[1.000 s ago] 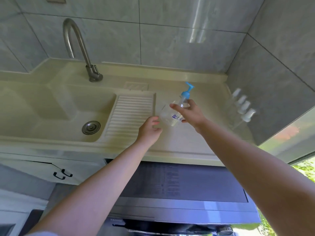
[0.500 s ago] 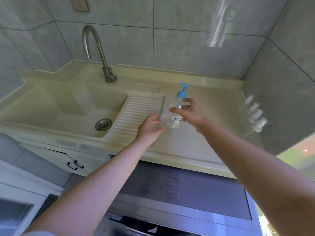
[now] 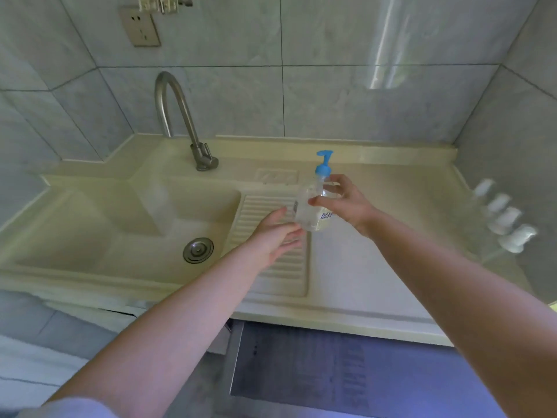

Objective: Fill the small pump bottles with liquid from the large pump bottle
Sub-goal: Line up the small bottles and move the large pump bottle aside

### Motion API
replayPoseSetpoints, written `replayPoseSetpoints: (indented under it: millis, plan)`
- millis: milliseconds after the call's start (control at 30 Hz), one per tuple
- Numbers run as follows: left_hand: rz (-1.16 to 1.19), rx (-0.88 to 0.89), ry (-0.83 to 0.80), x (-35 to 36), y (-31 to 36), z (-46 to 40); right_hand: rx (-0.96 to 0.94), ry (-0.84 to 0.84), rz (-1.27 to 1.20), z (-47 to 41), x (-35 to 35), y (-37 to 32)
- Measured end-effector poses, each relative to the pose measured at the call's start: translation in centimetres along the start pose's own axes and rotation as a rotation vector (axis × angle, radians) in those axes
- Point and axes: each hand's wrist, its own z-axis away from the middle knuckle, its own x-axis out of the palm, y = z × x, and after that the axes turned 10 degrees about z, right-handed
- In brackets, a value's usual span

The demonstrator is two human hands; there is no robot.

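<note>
Large pump bottle [image 3: 313,203] pinched in right hand [image 3: 346,203] above counter's ribbed drainboard [image 3: 271,267]; left hand [image 3: 275,236] loose-fingered beneath, empty; small pump bottles [image 3: 503,220] blurred at counter's right edge; fetching stage, next likely carry across

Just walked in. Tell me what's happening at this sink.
A person stands at a pale sink counter, holding a clear bottle with a blue pump in the air above the ribbed drainboard. The right hand grips the bottle's body, while the left hand is open beside its base. Four small white-capped bottles wait in a row by the right wall, blurred, so their fill level cannot be told. No pumping shows yet.
</note>
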Motion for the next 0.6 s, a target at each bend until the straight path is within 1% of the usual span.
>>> replayPoseSetpoints:
  millis: [100, 200, 300, 367, 467, 600]
  plan:
    - [-0.076, 0.004, -0.078, -1.6, 1.8, -2.8, -0.025, -0.009, -0.008, -2.2, 1.0, -1.1]
    - [-0.14, 0.002, -0.143, -3.1, 4.0, -6.7, 0.008, 0.014, -0.027, -5.4, 2.3, -2.5]
    - [-0.149, 0.023, -0.17, -4.0, 5.5, -9.6, 0.05, 0.037, -0.037, -7.6, 3.1, -3.2]
    - [-0.18, 0.023, -0.187, -4.7, 6.4, -12.1, 0.065, 0.088, -0.04, -9.4, 3.8, -3.4]
    - [-0.293, 0.059, -0.178, -5.2, 7.4, -15.6, 0.083, 0.16, -0.05, -11.8, 4.9, -3.3]
    - [-0.425, 0.132, -0.108, -5.1, 9.2, -20.3, 0.092, 0.271, -0.036, -16.1, 6.1, -3.4]
